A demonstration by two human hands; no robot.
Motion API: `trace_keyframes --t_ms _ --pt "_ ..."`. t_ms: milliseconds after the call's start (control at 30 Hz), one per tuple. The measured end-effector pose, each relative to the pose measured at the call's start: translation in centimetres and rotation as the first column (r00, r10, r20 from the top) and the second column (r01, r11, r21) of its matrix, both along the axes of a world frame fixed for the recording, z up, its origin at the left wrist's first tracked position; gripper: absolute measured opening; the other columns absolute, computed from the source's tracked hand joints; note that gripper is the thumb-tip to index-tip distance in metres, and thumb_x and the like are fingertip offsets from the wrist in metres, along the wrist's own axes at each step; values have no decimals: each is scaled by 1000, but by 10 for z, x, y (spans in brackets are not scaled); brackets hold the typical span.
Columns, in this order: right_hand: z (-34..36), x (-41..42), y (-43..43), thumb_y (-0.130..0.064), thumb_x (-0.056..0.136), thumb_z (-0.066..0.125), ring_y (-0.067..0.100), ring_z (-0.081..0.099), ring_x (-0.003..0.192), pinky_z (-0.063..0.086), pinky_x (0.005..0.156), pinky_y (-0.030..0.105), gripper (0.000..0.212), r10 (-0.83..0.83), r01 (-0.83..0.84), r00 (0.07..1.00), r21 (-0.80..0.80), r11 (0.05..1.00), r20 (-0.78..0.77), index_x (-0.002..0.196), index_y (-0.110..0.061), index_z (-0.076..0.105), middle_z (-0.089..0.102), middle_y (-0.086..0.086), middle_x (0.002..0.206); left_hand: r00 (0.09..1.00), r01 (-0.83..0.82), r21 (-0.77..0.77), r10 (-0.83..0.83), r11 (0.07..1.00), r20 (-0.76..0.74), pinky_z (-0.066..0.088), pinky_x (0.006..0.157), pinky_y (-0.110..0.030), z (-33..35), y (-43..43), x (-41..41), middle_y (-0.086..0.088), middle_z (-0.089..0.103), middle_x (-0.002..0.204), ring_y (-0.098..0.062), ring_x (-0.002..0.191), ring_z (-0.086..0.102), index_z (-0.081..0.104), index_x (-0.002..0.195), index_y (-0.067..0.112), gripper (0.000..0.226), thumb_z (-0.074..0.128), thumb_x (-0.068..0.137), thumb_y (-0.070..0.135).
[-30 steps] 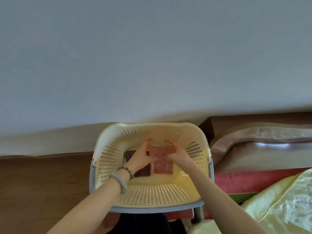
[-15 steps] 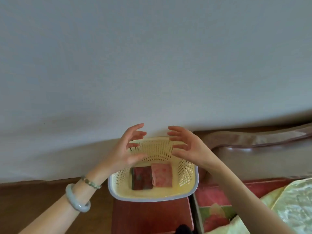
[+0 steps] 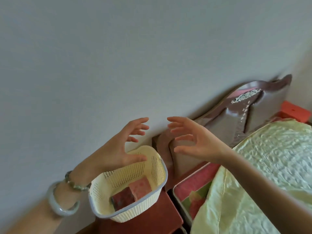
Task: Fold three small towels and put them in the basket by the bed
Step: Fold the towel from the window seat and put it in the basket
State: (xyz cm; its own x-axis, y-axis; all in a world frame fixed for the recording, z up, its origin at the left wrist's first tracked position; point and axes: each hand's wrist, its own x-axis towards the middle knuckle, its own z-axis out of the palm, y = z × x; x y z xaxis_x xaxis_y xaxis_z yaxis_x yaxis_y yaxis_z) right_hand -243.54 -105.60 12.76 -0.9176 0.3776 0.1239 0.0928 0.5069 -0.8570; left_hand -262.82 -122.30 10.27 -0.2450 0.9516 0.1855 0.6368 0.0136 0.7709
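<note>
A cream perforated basket (image 3: 108,186) with a grey rim stands on a red-brown stool beside the bed. Two folded towels lie side by side on its floor: a dark red towel (image 3: 122,199) on the left and a pink towel (image 3: 141,188) on the right. My left hand (image 3: 118,147) hovers above the basket's far rim, fingers spread, holding nothing. My right hand (image 3: 194,141) is raised to the right of the basket, over the headboard, also spread and holding nothing. No third towel shows in this view.
The red-brown stool (image 3: 152,217) carries the basket against a plain grey wall (image 3: 118,56). A brown padded headboard (image 3: 236,119) rises on the right. A pale green quilt (image 3: 270,166) covers the bed over a red patterned mattress (image 3: 194,191). An orange box (image 3: 293,110) sits far right.
Both hands let go of the pink towel in the basket and rose out, fingers spread. The view has pulled back and tilted right, bringing the bed into sight.
</note>
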Motion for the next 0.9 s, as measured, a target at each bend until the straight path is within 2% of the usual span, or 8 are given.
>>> trace_keyframes --t_ms 133,200,300,400,533,600,700,900 --pt "10 62 -34 -13 69 72 10 57 111 51 93 35 75 -208 208 977 -5 978 -53 133 -36 41 56 -4 121 983 185 80 -185 979 -17 43 91 -11 20 1 30 31 45 126 1 119 49 27 137 46 91 83 68 24" --pt "13 98 -53 -10 70 74 11 56 111 52 92 37 78 -312 313 948 -4 950 -63 134 -36 39 56 -5 120 956 290 118 -293 950 12 45 91 -16 25 5 53 25 50 125 -6 118 52 29 138 39 91 83 66 24" --pt "19 156 -84 -4 74 75 8 55 110 52 92 36 79 -451 452 891 28 891 -52 132 -39 35 54 -5 121 884 454 154 -465 877 42 49 92 -25 27 17 97 17 54 124 -16 118 54 31 140 33 90 78 63 32" --pt "27 218 -114 -5 75 75 7 55 110 52 92 34 78 -594 594 804 62 802 -34 134 -38 35 54 -4 122 790 601 164 -613 783 33 49 93 -28 28 33 151 15 55 125 -16 118 54 31 140 37 90 79 64 38" --pt "31 304 -163 -7 76 75 7 55 109 51 93 31 77 -781 782 623 46 622 -42 131 -41 35 54 -4 123 621 771 143 -783 620 44 48 95 -29 30 52 239 16 55 125 -14 119 54 30 139 40 91 79 63 51" --pt "29 347 -191 -9 75 75 6 56 109 51 93 30 77 -860 862 507 45 506 -48 133 -40 36 55 -5 122 528 839 134 -848 528 37 49 94 -33 31 58 287 16 56 124 -13 117 55 30 138 42 91 78 62 54" --pt "26 414 -238 -9 74 76 7 58 108 53 91 31 77 -946 947 320 38 319 -51 134 -39 38 56 -6 121 390 911 128 -920 391 34 50 92 -28 31 57 367 21 56 120 -9 115 56 31 134 50 89 76 59 61" --pt "30 543 -345 -11 74 77 7 59 106 54 89 32 74 -999 998 19 65 17 -36 134 -34 39 57 -6 118 127 981 143 -991 133 49 51 91 -25 22 11 545 13 56 122 -7 113 56 32 134 49 86 77 60 48"
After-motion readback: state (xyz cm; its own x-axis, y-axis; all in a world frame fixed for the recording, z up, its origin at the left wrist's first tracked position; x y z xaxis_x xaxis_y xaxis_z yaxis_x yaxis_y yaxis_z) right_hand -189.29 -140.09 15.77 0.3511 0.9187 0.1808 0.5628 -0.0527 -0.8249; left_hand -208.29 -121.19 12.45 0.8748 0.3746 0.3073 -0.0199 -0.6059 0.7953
